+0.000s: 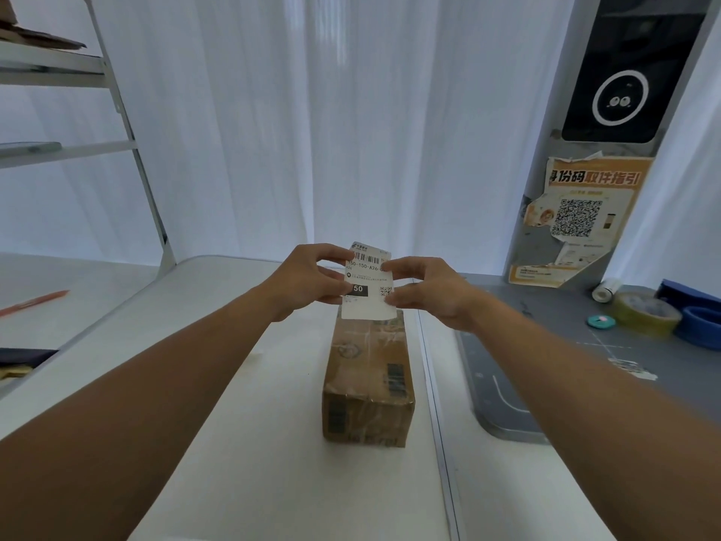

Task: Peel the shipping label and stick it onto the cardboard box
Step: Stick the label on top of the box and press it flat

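Observation:
A white shipping label (367, 285) with a barcode, printed numbers and a small QR code is held upright in the air between both hands. My left hand (308, 281) pinches its left edge and my right hand (425, 292) pinches its right edge. Below and in front of the label, a brown cardboard box (368, 378) wrapped in clear tape lies lengthwise on the white table (242, 384). The label's lower edge hangs just above the box's far end. Whether the backing is still on the label cannot be seen.
A grey cutting mat (546, 345) lies to the right, with a clear tape roll (645, 312), a blue tape roll (702, 326) and a small white roll (606, 289) at its far right. A metal shelf rack (128, 130) stands at the left. A pink pen (35, 300) lies at far left.

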